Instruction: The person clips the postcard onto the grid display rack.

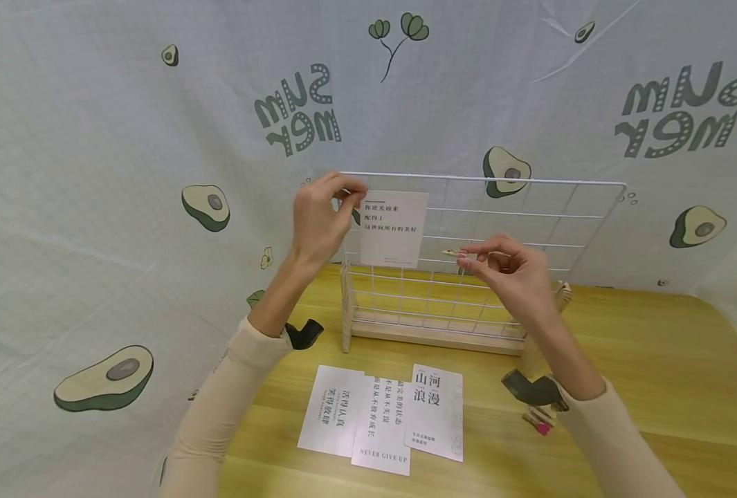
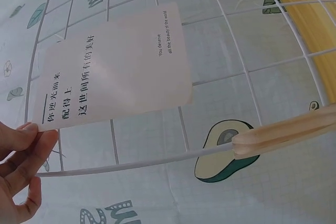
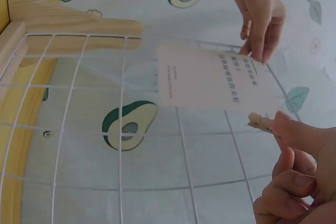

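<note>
Left grip (image 1: 321, 220) pinches card (image 1: 393, 243) — right grip (image 1: 513, 273), clothespin (image 3: 258, 121).

Narrow gap between card (image 1: 393, 242) and clothespin (image 1: 451, 253), wire grid (image 3: 120, 166) blocking behind, wooden post (image 1: 346, 308) at left end

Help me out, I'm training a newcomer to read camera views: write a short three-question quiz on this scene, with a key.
1. What does the right hand pinch?
2. True or false: in the head view, the left hand holds the raised card by its lower right corner.
3. How many loose cards lie on the table? a) two b) three c) four

Key:
1. A small clip.
2. False; it is the upper left corner.
3. b
</note>
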A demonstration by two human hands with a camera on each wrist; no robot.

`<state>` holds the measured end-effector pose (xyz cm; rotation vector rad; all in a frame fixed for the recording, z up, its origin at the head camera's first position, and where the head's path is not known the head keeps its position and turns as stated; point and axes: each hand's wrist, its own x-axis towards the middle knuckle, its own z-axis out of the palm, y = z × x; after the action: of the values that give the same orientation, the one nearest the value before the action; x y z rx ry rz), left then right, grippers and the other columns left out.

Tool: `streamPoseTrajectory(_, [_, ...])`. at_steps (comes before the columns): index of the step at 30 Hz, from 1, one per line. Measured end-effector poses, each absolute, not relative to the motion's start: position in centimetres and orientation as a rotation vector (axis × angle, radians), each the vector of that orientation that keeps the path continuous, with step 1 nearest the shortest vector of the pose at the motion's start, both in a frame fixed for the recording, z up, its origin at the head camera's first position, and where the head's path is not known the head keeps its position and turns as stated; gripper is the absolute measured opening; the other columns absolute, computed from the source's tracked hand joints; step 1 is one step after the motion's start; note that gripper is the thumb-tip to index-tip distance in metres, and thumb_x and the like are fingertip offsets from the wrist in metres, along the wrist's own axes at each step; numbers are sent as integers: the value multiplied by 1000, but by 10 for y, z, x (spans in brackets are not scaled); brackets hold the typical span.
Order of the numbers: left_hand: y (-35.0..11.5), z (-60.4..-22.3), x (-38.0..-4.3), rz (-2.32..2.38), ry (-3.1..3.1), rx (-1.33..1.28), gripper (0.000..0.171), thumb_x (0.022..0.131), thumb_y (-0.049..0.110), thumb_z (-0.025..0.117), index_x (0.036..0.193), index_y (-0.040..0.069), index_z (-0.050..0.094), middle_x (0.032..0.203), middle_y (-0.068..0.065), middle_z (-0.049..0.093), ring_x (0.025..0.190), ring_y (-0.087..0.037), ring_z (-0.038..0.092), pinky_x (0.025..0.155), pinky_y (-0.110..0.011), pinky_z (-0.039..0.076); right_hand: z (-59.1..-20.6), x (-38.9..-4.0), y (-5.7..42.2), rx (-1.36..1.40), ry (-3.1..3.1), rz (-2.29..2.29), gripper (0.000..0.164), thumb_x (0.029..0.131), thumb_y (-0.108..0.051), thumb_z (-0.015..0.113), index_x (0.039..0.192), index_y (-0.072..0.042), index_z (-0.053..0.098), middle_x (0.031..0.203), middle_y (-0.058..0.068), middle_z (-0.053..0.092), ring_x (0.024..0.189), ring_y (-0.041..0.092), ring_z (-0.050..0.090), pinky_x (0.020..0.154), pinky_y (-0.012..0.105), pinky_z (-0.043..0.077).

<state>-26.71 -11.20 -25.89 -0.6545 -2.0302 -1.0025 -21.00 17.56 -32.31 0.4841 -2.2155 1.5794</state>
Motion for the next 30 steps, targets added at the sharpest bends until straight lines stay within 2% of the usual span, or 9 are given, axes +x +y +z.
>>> streamPoseTrajectory(8, [-104, -257, -265, -968, -2026, -641, 5, 91, 0, 75, 94, -2, 79, 91, -15, 78, 82, -27, 73, 88, -41, 48, -315, -215, 170, 419, -2169, 1520, 19, 93, -13, 77, 108, 0, 78, 86, -10, 60, 61, 6, 45, 48, 24, 29])
streamPoseTrajectory(15, [-99, -258, -267, -977, -2025, -648, 6, 91, 1, 75, 95, -1, 79, 92, -14, 79, 81, -27, 74, 89, -42, 49, -308, -222, 165, 355, -2016, 1617, 16, 94, -12, 77, 108, -4, 79, 98, -17, 78, 55, 6, 46, 47, 26, 24])
streamPoseTrajectory(19, [-97, -258, -268, -975, -2019, -653, 6, 91, 1, 75, 95, -1, 79, 91, -14, 79, 80, -27, 75, 88, -42, 49, -303, -225, 162, 318, -1966, 1595, 17, 93, -12, 78, 107, -3, 79, 96, -17, 78, 57, 7, 51, 48, 21, 29])
streamPoseTrajectory(24, [-94, -256, -268, -953, -2020, -655, 6, 92, 2, 75, 95, -1, 79, 92, -14, 78, 81, -27, 74, 87, -42, 49, -300, -232, 157, 294, -1904, 1592, 15, 92, -11, 78, 103, -2, 79, 94, -14, 78, 63, 5, 64, 55, 14, 40])
streamPoseTrajectory(30, [-91, -256, -268, -940, -2023, -661, 7, 93, 4, 74, 96, 0, 79, 92, -13, 78, 82, -27, 73, 85, -41, 45, -299, -239, 151, 275, -1837, 1621, 15, 91, -11, 79, 99, 1, 78, 85, -14, 77, 65, 4, 69, 56, 13, 40])
